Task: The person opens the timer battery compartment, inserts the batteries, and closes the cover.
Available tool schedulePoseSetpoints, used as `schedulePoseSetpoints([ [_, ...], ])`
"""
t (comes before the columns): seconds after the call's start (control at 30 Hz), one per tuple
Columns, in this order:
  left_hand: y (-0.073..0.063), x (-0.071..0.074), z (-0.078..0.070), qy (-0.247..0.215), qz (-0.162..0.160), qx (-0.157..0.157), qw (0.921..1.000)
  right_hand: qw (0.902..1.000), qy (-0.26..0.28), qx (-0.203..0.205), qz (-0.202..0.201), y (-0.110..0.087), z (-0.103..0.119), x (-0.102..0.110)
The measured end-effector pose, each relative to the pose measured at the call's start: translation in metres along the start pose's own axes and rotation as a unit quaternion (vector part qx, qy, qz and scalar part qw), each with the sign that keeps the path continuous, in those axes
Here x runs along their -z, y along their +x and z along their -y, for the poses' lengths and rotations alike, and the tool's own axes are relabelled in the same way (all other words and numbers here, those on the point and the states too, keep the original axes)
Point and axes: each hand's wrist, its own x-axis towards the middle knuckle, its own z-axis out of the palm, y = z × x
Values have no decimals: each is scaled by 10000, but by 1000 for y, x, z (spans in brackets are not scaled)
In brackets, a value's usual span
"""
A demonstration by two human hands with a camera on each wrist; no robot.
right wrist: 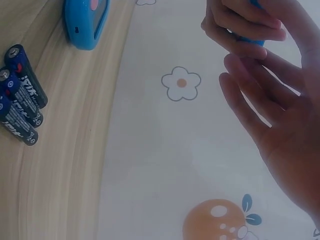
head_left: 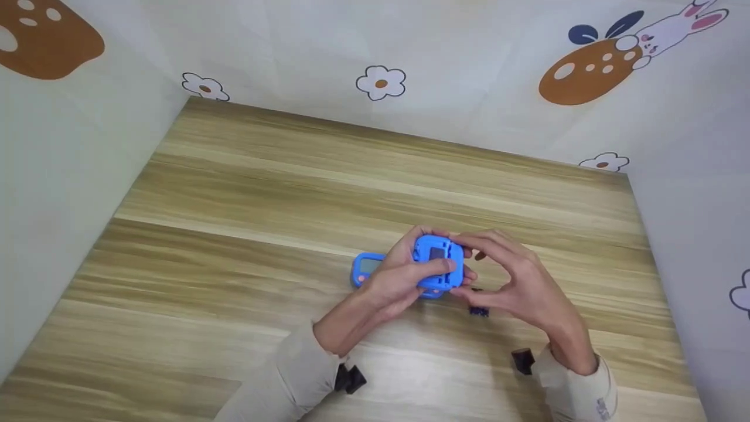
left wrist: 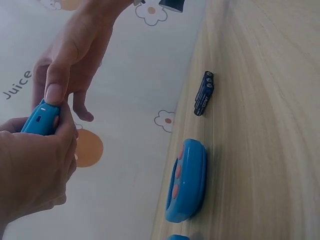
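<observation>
A small blue device (head_left: 432,244) with rounded corners is held back side up, a dark rectangle on its back. My left hand (head_left: 394,285) grips it, thumb lying across the back and fingers underneath. With thumb and index finger, my right hand (head_left: 521,281) pinches its right edge; the other fingers are spread loosely. In the left wrist view the device's side (left wrist: 41,120) shows a small slot. Just below the hands, a similar blue device (left wrist: 187,180) with pink buttons lies on the table, its grey screen visible in the head view. Its far side is hidden.
Three dark blue batteries (right wrist: 22,95) lie side by side on the wooden table (head_left: 234,193), below the right hand. A bit of another blue thing (left wrist: 177,237) shows at the left wrist view's lower edge. Printed white walls (head_left: 293,70) enclose the table.
</observation>
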Motion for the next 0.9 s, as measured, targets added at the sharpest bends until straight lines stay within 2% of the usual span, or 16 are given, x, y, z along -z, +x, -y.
schedulePoseSetpoints([
  [0.17,-1,-2,-1,4,38,3,10000,9997,244,-17,-13,3,10,5],
  [0.37,-4,-1,-2,-149,194,184,9995,9995,203,242,-75,4,11,7],
  [0.53,-5,1,-3,13,195,309,9993,9991,319,291,11,5,11,7],
  [0.63,-6,2,-3,42,148,398,9991,9987,415,280,78,5,10,7],
  [0.77,-6,3,-2,35,-81,492,9988,9978,624,192,125,2,7,5],
  [0.9,-6,1,-1,-54,-289,429,9986,9995,294,60,98,-3,-4,3],
])
